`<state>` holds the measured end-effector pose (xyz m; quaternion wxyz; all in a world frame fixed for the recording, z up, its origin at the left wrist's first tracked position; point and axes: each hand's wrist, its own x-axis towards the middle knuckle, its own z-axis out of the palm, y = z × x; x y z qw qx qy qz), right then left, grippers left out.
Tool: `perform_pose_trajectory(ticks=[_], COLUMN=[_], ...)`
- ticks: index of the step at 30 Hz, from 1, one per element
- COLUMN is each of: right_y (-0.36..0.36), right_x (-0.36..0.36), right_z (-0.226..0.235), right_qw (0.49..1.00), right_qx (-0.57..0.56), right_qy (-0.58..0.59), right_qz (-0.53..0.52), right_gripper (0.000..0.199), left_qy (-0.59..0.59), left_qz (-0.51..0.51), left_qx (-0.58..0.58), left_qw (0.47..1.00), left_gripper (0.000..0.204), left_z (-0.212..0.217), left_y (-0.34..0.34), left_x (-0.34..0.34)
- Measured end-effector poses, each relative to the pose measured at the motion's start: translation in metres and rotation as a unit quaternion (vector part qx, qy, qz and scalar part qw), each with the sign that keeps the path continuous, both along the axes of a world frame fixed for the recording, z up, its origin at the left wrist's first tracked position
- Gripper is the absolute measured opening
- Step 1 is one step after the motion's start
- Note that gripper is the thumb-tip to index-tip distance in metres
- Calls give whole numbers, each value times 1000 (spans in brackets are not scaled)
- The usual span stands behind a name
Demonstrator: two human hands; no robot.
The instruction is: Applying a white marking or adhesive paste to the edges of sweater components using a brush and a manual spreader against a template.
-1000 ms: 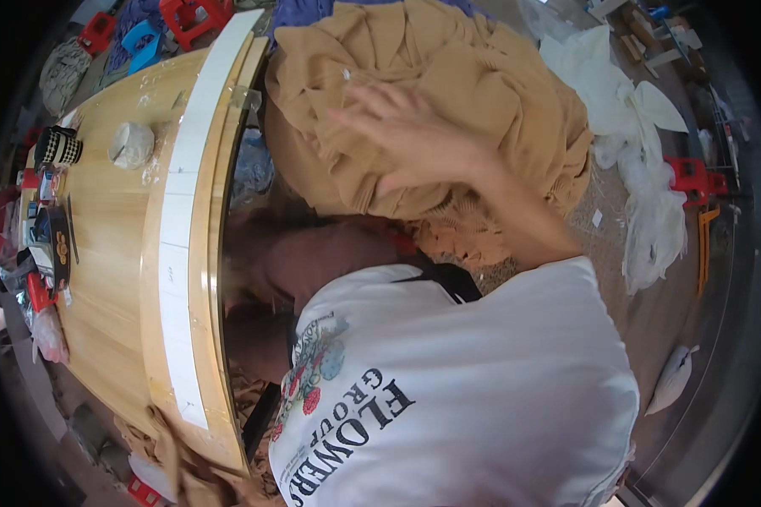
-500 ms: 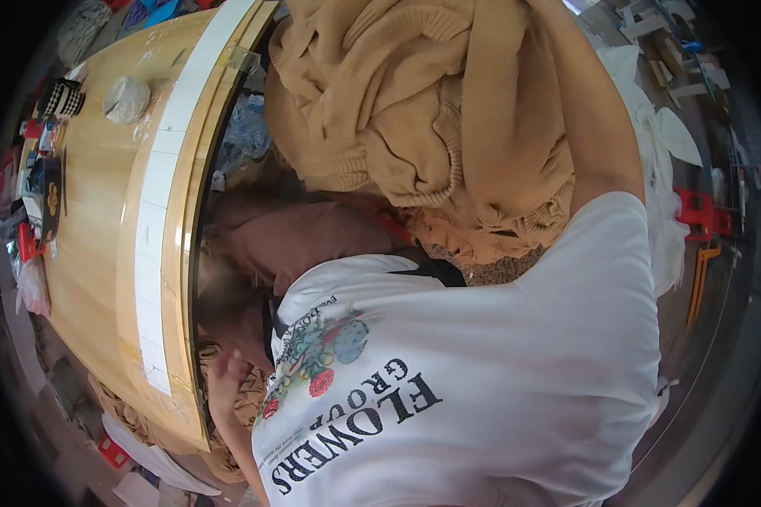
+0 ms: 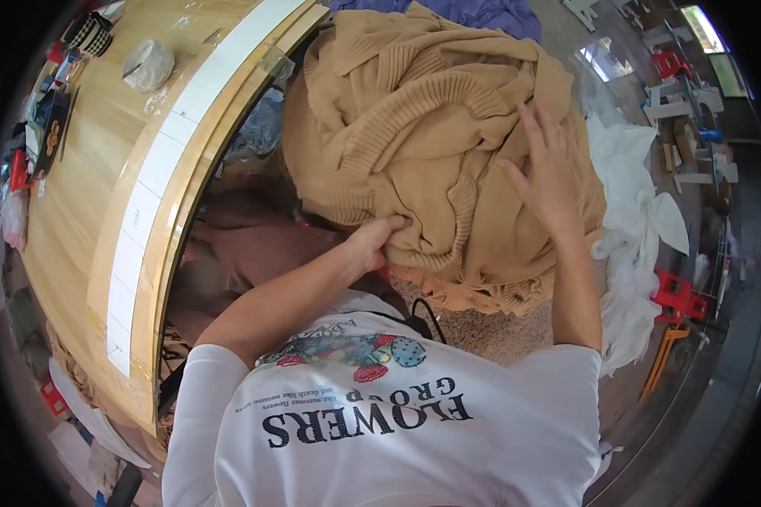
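A big bundle of tan knitted sweaters [image 3: 414, 127] is held in front of my chest, beside the wooden table's edge [image 3: 186, 177]. My left hand [image 3: 379, 241] grips the bundle from below, its fingers pinching a ribbed fold. My right hand [image 3: 545, 169] lies flat on the bundle's right side with the fingers spread. My white printed T-shirt [image 3: 397, 422] fills the lower part of the view.
A roll of clear tape [image 3: 148, 66] and small items lie on the wooden table at the left. Brown and patterned clothes [image 3: 254, 245] sit under the table edge. White plastic bags [image 3: 643, 220] and red tools [image 3: 676, 296] lie on the floor at the right.
The bundle has come up closer in front of me. My left hand now shows gripping it from below, and my right hand has shifted to its right side.
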<state>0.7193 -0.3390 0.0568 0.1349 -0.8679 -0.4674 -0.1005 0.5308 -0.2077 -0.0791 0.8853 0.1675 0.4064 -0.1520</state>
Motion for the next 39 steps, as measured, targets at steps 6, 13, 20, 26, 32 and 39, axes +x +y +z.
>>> perform_pose_trajectory(ticks=[6,13,20,26,32,39], right_y=[68,48,14,9,10,6], right_x=[7,-60,-116,-129,-139,-142], right_z=[-7,45,-12,-28,-27,-32], right_qw=[988,956,957,980,977,980], right_qx=[57,73,-41,-21,-47,-20], right_qy=[4,255,242,130,121,110], right_qz=[141,124,156,152,168,166], right_gripper=[64,30,33,32,34,36], left_qy=[-83,-171,-226,-300,-241,-214], left_qz=[-6,99,119,111,122,101], left_qx=[-16,-95,-150,-163,-116,-97], left_qw=[996,976,955,933,956,967], left_gripper=[54,58,48,72,50,36], left_z=[10,38,23,49,46,43], left_y=[19,35,48,65,66,70], left_x=[-20,-37,-47,-49,-44,-47])
